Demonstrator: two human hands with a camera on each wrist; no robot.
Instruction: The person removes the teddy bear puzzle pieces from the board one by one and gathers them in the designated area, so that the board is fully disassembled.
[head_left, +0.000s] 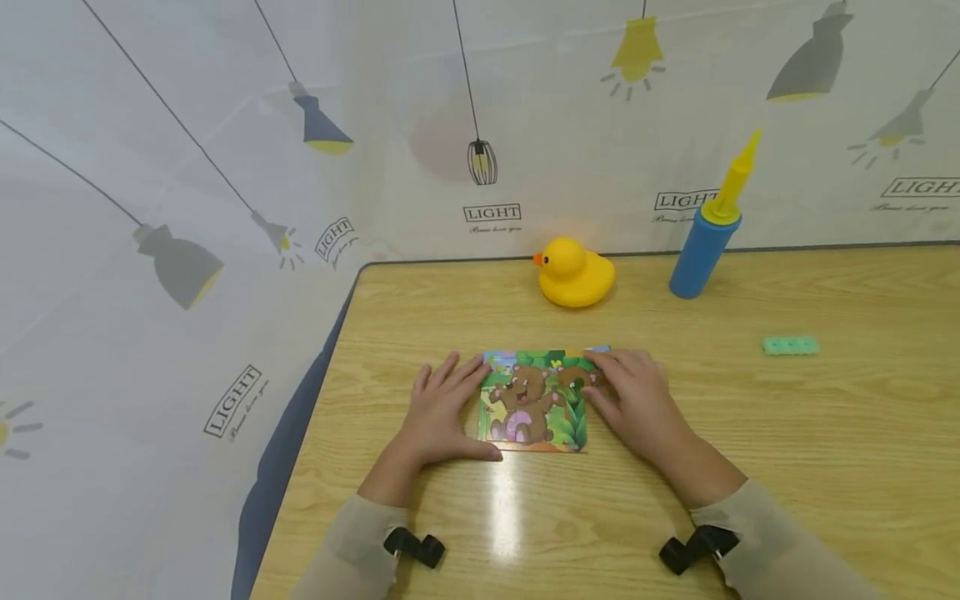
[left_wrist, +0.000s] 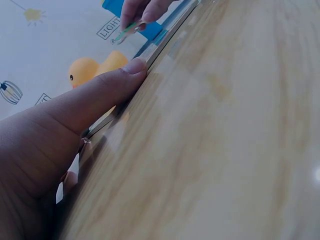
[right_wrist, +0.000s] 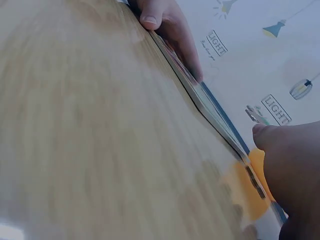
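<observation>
A jigsaw puzzle (head_left: 525, 408) with a cartoon brown bear on green and blue scenery lies flat on the table. Along its left side my left hand (head_left: 444, 417) rests with fingers spread and fairly straight, the thumb at the near edge. In the left wrist view that thumb (left_wrist: 112, 90) lies against the thin side of the puzzle. My right hand (head_left: 637, 404) is over the puzzle's right side and pinches a puzzle piece (left_wrist: 128, 32) between thumb and fingers. The piece shows nearly edge-on, raised above the board, in both wrist views; from the head, the fingers partly cover that corner.
Behind the puzzle sits a yellow rubber duck (head_left: 576, 275). A blue hand pump (head_left: 701, 254) with a yellow nozzle stands to its right. Farther right lies a pale green toy block (head_left: 791, 346). A lamp-printed curtain (head_left: 420, 100) borders the wooden table (head_left: 862, 467) at the back and left.
</observation>
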